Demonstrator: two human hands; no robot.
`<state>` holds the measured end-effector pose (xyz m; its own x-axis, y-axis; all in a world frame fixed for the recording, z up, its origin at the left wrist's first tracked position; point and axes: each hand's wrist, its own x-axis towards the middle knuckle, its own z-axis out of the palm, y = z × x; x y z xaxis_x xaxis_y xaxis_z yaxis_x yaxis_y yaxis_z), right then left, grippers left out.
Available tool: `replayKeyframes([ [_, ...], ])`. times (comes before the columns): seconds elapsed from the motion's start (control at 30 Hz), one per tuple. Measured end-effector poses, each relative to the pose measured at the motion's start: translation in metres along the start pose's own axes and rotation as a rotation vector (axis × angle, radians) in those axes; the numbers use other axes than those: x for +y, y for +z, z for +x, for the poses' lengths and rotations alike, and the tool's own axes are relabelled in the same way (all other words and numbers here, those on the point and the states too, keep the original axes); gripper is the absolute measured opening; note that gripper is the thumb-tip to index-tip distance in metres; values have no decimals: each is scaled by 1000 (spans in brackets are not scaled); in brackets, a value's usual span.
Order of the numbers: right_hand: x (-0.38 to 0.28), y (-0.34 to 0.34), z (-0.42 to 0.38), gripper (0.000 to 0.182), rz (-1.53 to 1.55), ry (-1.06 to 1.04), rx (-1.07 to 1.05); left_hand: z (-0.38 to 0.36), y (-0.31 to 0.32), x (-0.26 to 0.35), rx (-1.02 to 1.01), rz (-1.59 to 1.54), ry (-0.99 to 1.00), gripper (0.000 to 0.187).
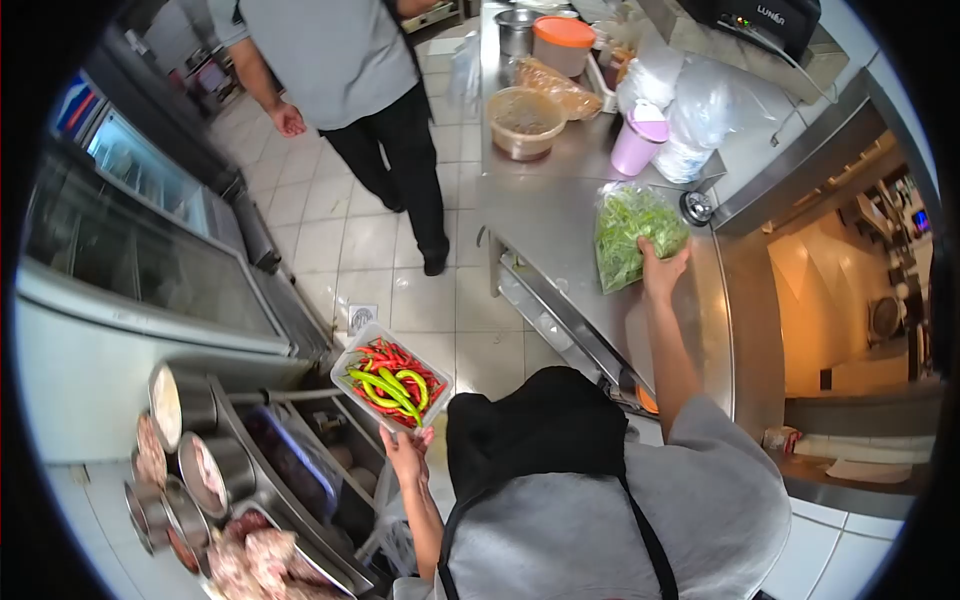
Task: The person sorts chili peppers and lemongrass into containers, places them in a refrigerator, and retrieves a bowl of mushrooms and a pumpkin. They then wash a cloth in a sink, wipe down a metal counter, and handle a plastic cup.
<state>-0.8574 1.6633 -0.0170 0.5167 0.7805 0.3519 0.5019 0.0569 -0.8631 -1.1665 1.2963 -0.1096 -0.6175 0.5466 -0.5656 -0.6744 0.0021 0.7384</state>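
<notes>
A clear plastic container [436, 385] full of red chilies [385, 352] with several green chilies [388, 383] on top is held out over the floor. My left hand [407, 452] grips its near edge from below. On the steel counter to the right lies a clear plastic bag of leafy greens [630, 235]. My right hand [662, 270] is closed on the near right side of this bag, with the thumb over the plastic. A small round black-and-silver object [696, 208] sits just beside the bag.
Farther along the steel counter [535, 225] stand a pink lidded container [638, 142], a tub [524, 125] and an orange-lidded container [563, 45]. Another person [330, 70] stands in the aisle ahead. At lower left are steel pots [215, 470] and a tray of raw meat [265, 555], below a glass-door fridge [150, 260].
</notes>
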Motion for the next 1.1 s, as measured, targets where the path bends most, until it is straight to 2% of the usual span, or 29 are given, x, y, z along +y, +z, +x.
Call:
replayKeyframes([
  [0.03,2,5,5,84,293,104,-74,16,7,11,-19,16,-6,57],
  [0.07,-2,0,7,68,421,256,-7,23,12,23,-11,20,-31,56],
  [0.1,1,-2,12,68,417,256,24,35,25,37,-6,33,-48,56],
  [0.17,14,-21,23,45,748,474,-101,68,38,53,-61,14,-64,57],
  [0.2,20,-29,27,45,740,474,-56,91,37,57,-135,19,-71,59],
  [0.3,24,-60,18,29,1299,689,-244,155,43,74,-230,82,-139,60],
  [0.33,5,-55,13,31,1321,831,36,179,47,84,-244,144,-173,60],
  [0.37,1,-54,9,31,1329,812,90,203,52,93,-285,173,-189,60],
  [0.43,-10,-56,1,26,1357,814,-42,245,56,112,-298,198,-225,59],
  [0.47,-17,-54,-5,25,1420,730,-190,267,60,122,-230,240,-256,57],
  [0.5,-16,-54,-8,25,1418,711,-168,288,62,135,-371,261,-252,57],
  [0.57,-6,-55,-19,33,1158,795,200,321,69,155,-377,331,-254,55],
  [0.6,-37,-48,-28,33,984,648,111,335,79,169,-433,363,-237,55],
  [0.63,27,-84,-19,36,379,540,-34,348,88,181,-460,347,-253,54],
  [0.67,-9,-73,-34,40,243,681,212,362,97,192,-462,384,-270,55],
  [0.7,-10,-78,-32,42,3,495,393,375,105,201,-452,414,-283,55],
  [0.73,-23,-82,-28,39,-123,382,412,391,109,204,-438,396,-304,56],
  [0.77,-101,-38,-26,34,-124,305,480,406,111,206,-407,373,-322,57],
  [0.8,-140,-7,-25,34,-6,159,445,423,115,208,-397,350,-331,58],
  [0.87,-202,70,-8,29,38,100,248,447,133,216,-381,322,-344,60],
  [0.93,-241,174,-9,25,64,-80,-212,475,152,227,-364,281,-305,61],
  [0.97,-263,238,-19,25,-58,-62,-372,487,158,232,-341,250,-265,61],
  [1.0,-263,294,-13,26,-42,-6,-580,483,177,239,-310,274,-269,59],
  [1.03,-268,357,-21,26,101,85,-888,491,190,255,-313,268,-258,58],
  [1.07,-264,420,-37,27,123,263,-1086,501,196,270,-274,234,-216,58],
  [1.1,-259,483,-49,29,18,193,-1292,509,201,282,-234,205,-176,58],
])
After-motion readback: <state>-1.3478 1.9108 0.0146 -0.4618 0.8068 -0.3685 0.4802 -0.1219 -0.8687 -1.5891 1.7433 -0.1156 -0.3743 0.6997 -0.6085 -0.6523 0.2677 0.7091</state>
